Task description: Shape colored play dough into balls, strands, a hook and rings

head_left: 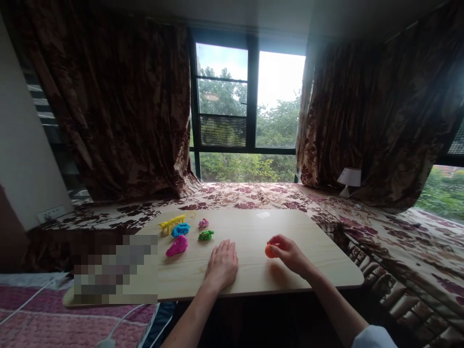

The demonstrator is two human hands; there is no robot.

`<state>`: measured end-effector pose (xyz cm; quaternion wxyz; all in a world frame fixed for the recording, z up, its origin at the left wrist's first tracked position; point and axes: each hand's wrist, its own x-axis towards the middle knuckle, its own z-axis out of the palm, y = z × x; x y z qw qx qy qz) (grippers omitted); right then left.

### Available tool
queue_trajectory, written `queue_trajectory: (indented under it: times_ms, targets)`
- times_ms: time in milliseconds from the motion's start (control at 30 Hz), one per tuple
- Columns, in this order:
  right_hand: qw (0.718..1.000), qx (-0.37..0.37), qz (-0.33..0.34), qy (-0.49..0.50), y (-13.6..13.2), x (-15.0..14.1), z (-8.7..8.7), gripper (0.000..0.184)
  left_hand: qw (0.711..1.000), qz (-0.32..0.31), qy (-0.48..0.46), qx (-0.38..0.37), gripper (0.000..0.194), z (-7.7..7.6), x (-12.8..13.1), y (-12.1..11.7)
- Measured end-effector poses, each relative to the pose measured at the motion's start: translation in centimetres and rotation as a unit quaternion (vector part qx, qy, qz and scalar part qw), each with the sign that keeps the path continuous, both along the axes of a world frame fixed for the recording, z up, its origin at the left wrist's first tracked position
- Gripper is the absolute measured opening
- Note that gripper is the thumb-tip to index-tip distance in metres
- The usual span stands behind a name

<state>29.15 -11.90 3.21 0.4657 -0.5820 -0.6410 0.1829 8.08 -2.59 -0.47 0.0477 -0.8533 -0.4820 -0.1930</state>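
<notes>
Your right hand (287, 252) has its thumb and fingers clamped on the orange ball (268, 251), at the right part of the table (250, 229); a shadow falls on the tabletop below it; your left hand (222, 265) lies palm down on the table, fingers extended and relaxed, left of the ball; the green toy (206, 235) is nearest its fingertips, with the small pink toy (203, 223) behind; farther left, the magenta toy (177, 246), blue toy (180, 230) and yellow toy (173, 223) lie close together.
</notes>
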Motion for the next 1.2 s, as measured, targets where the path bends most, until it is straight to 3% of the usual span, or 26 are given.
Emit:
queue_trajectory:
  times_ms: [100,233,333,467,600,733,900,1033,1100,1200]
  targets:
    - [1.000,-0.016,0.025,0.006,0.9,-1.5,0.2,0.025,1.000,0.003,-0.001,-0.005,0.043,0.2,0.0,-0.2]
    - [0.993,-0.028,-0.032,-0.108,1.2,-2.3,1.0,0.026,1.000,0.008,0.003,-0.020,0.043,0.5,0.1,-0.3]
    - [0.972,-0.059,-0.081,-0.213,1.5,-3.6,1.2,0.027,1.000,0.006,0.003,-0.020,0.043,0.4,0.1,-0.2]
    - [0.935,-0.070,-0.150,-0.315,2.6,-6.8,0.1,0.031,1.000,-0.002,0.004,-0.004,0.043,0.1,0.0,-0.1]
    - [0.934,-0.053,-0.158,-0.317,5.2,-8.1,-0.5,0.036,1.000,-0.006,0.005,0.000,0.043,0.1,-0.1,0.0]
    - [0.940,-0.063,-0.147,-0.301,6.3,-5.4,0.0,0.037,1.000,0.002,0.006,-0.011,0.043,0.4,0.0,-0.2]
    - [0.945,-0.051,-0.111,-0.304,0.7,-2.8,-0.4,0.040,1.000,0.001,0.006,-0.016,0.043,0.4,0.1,-0.3]
    - [0.944,-0.011,-0.032,-0.328,-2.9,-5.5,-1.1,0.041,1.000,0.010,0.011,-0.023,0.044,0.5,0.2,-0.3]
    - [0.942,-0.009,-0.038,-0.333,-2.0,-7.3,-1.2,0.038,1.000,0.011,0.016,-0.024,0.043,0.5,0.2,-0.3]
    - [0.939,-0.039,-0.125,-0.317,2.2,-8.0,-0.7,0.039,0.999,0.007,0.024,-0.020,0.043,0.6,0.2,-0.3]
